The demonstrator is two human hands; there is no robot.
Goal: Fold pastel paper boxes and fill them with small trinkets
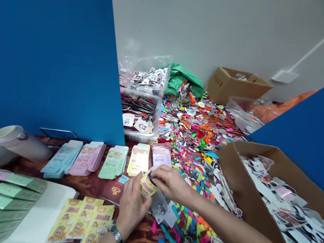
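Blue partition (38, 67) at left, second blue panel (308, 124) at right, white wall (210, 17) between. Against wall: stacked clear plastic bins (148, 72) holding printed cut-outs; green plastic bag (182, 82) beside them; cardboard box (237, 84), flaps open. Heap of multicoloured scraps (193, 129) in front. Lower right: open cardboard box (251, 189) full of photo offcuts (283, 200). Far left: frosted tumbler (19, 143).

Yellow packet (147, 185) — glossy paper; watch strap (116, 234) — metal links.

Pink card (161, 156) blurred, cardboard box (246, 194) cut off
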